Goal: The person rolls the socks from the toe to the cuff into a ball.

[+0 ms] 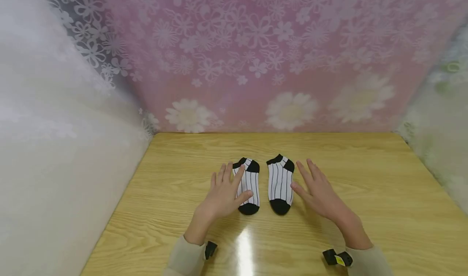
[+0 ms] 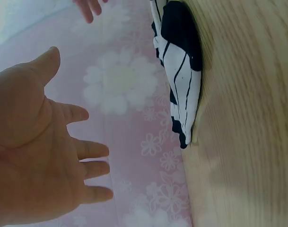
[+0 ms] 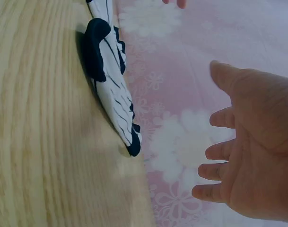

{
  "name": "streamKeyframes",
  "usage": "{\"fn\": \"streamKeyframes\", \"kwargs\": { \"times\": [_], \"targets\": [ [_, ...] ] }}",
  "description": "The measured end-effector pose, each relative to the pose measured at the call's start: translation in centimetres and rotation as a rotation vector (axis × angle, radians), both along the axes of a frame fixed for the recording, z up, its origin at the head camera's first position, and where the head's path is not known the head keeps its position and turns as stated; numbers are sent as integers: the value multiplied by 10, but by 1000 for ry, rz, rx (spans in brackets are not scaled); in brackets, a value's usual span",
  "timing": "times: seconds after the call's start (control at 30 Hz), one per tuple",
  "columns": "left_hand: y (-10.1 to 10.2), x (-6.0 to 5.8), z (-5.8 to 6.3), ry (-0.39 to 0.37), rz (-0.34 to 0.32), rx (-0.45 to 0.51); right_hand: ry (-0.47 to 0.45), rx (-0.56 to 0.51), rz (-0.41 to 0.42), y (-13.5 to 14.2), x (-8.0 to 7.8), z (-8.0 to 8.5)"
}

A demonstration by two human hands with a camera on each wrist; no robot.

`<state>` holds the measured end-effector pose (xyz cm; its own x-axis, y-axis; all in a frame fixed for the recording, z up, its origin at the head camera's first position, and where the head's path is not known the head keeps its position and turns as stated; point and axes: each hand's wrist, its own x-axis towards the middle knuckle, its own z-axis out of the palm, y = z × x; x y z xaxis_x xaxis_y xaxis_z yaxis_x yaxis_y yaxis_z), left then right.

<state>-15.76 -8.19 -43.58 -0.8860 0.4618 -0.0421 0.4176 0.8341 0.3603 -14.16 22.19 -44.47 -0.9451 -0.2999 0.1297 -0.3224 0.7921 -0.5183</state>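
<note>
Two white ankle socks with thin black stripes and black toes, heels and cuffs lie flat, side by side, on the wooden table. In the head view my left hand [image 1: 223, 196] covers part of the left sock [image 1: 250, 186]. The left wrist view shows this hand [image 2: 39, 146] above the table with its fingers spread, apart from the socks. My right hand [image 1: 321, 192] is beside the right sock [image 1: 280, 182], fingers spread. In the right wrist view that hand [image 3: 257, 146] holds nothing, and a gap separates it from the nearer sock [image 3: 113, 92].
The wooden table [image 1: 157, 211] reaches back to a pink flowered backdrop [image 1: 234, 64]. A pale wall covering [image 1: 66, 154] stands along the left, another patterned one [image 1: 438, 117] along the right. Small black devices [image 1: 336, 258] sit at the wrists.
</note>
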Motion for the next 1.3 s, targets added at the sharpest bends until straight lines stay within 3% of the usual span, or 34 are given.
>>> {"fn": "streamKeyframes", "kwargs": {
  "times": [0.17,0.3,0.4,0.63,0.8,0.93,1.17,1.3],
  "targets": [
    [8,-1,5,-82,-122,113,21,-25,28,1,-9,-3],
    [27,-9,5,-119,-169,181,-16,-63,25,3,-20,-4],
    [41,-19,3,-137,-166,236,-44,-83,11,4,-32,-7],
    [66,-36,-8,-280,-83,322,-106,-141,-23,6,-60,-17],
    [85,-39,-20,-305,-40,223,-138,-158,-42,7,-77,-23],
    [99,-40,-22,-302,12,119,-133,-155,-28,6,-90,-26],
    [115,-35,-26,-178,53,-85,-121,-107,-22,1,-102,-35],
    [122,-32,-29,-149,87,-133,-91,-60,-1,-3,-105,-36]
  ]
}}
